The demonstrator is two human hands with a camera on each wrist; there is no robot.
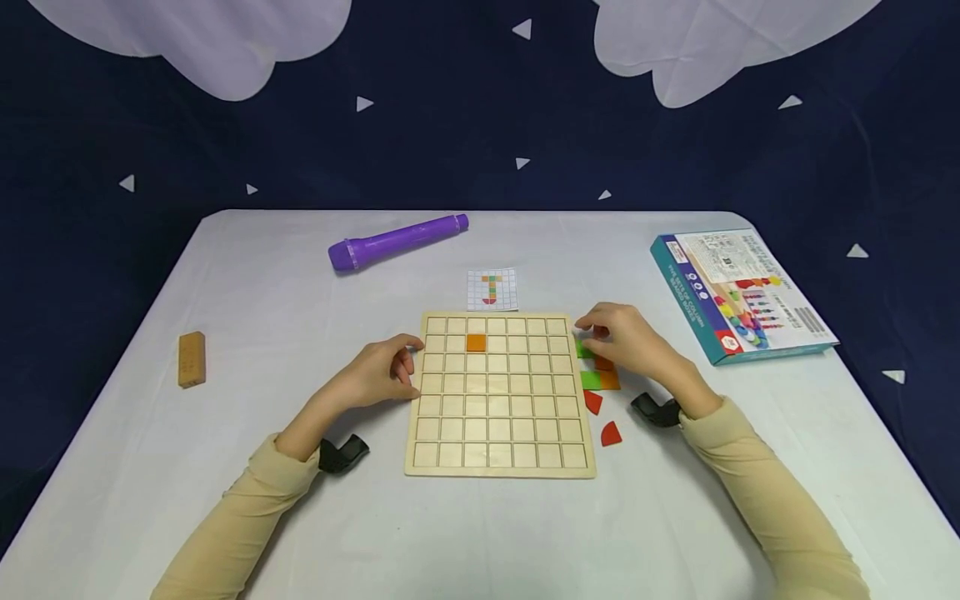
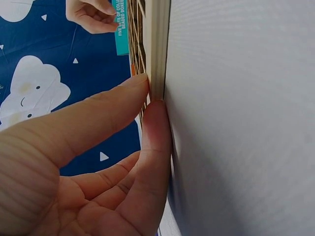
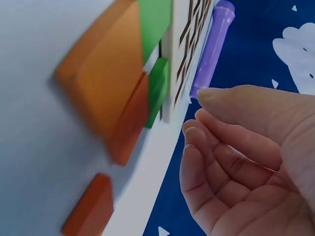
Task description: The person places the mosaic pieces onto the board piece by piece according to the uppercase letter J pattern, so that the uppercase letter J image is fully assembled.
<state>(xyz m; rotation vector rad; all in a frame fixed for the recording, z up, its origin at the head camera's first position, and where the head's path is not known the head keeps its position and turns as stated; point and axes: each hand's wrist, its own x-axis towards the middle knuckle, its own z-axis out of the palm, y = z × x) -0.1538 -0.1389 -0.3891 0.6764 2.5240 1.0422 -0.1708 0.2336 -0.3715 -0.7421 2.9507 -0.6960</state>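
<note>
White desk (image 1: 300, 517), dark backdrop (image 1: 450, 133) beyond. My left hand (image 1: 377, 371) touches the left edge of the grid board (image 1: 498, 407), thumb and forefinger apart; one orange tile (image 1: 476, 342) sits in its far part. My half-open, empty right hand (image 1: 621, 335) hovers by the green tile (image 1: 585, 352) right of the board: choosing another piece, I judge, calling for a thumb-and-finger pinch.

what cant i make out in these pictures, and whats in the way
Head view: part of the upper green piece beside the board, covered by the right hand.
Head view: the fine print on the box, too small to read.
Left wrist view: how the board's face is filled, seen almost edge-on.
Right wrist view: the nearest orange piece, blurred; the board's far end, cut off by the top edge.
</note>
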